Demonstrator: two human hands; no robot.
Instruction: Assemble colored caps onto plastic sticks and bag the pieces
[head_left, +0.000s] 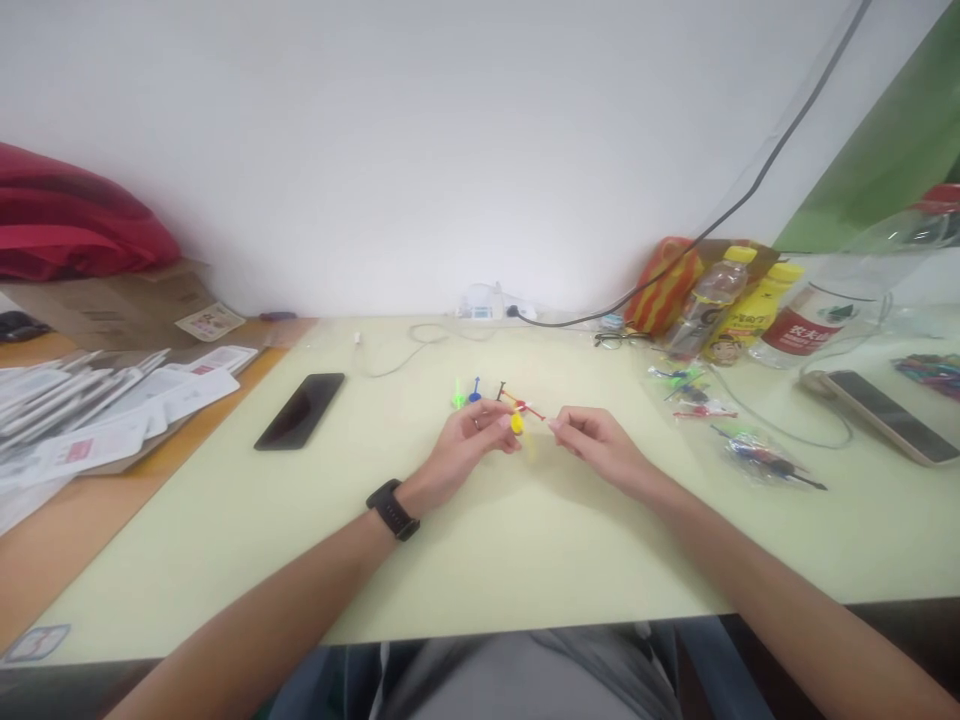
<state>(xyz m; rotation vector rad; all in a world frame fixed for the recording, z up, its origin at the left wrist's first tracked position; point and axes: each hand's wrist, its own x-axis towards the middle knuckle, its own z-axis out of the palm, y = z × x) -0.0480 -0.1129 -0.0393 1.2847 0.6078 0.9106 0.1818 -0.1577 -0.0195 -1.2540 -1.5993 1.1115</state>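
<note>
Yellow piece (517, 424), in the head view, sits at the left hand's fingertips, above the middle of the table (420, 560). The left hand (474, 437) pinches it between thumb and fingers, palm side turned inward; a black watch (393, 509) is strapped on that wrist. Just below the piece is a faint yellow blur, too smeared to make out. The right hand (592, 440) is level with the left, its fingers curled and the tips of thumb and forefinger close together; I cannot tell whether they pinch anything. Between the hands, a red piece (534, 411) slants down towards the right fingertips, and whether they touch it is unclear.

Beyond the left hand stand a green piece (458, 396) and a blue piece (475, 390), side by side, with a black piece (502, 390) near the red one. Well to the left lies a dark phone (300, 411); past it, papers (97, 410) are piled by a box (112, 300). To the right are small packets (769, 460), a second phone (892, 415), a power bank-like cable (795, 443) and, near the wall, a large bottle (814, 320).
</note>
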